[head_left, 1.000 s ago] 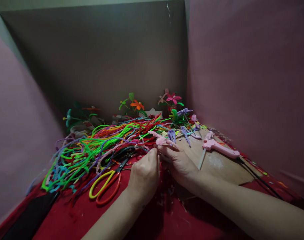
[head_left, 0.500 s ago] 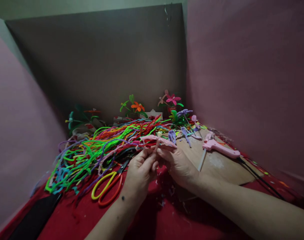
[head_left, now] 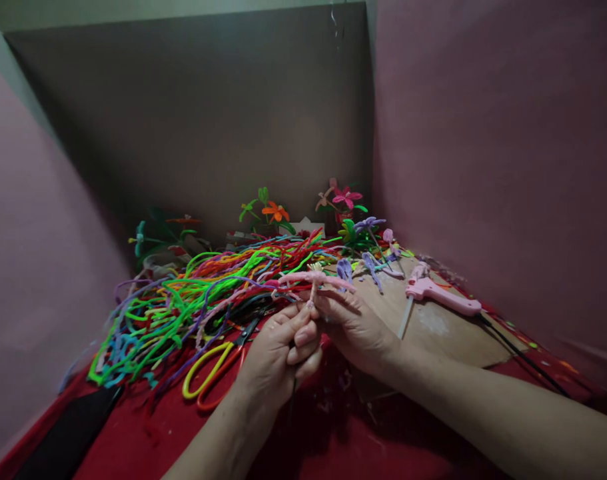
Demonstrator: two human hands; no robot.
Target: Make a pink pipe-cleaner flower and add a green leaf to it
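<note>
A pink pipe-cleaner flower [head_left: 315, 276] with pale yellow tips at its centre stands upright in front of me, its long petals spread to both sides. My left hand [head_left: 286, 343] is closed around its stem, thumb and forefinger pinching just below the petals. A thin dark stem end shows under the left fist. My right hand [head_left: 358, 328] is closed against the flower from the other side, its thumb at the stem under the right petal. Its other fingertips are hidden behind the flower and the left hand.
A heap of coloured pipe cleaners [head_left: 223, 280] lies to the left, with yellow-and-red-handled scissors [head_left: 208, 373] before it. A pink glue gun [head_left: 440, 293] rests on a brown board [head_left: 433, 340] at right. Purple petals [head_left: 370, 270] lie nearby. Finished flowers [head_left: 276, 212] stand behind.
My left fingers have curled into a tighter fist around the stem. The flower has turned more upright, its yellow centre showing more clearly. My right hand stays beside it.
</note>
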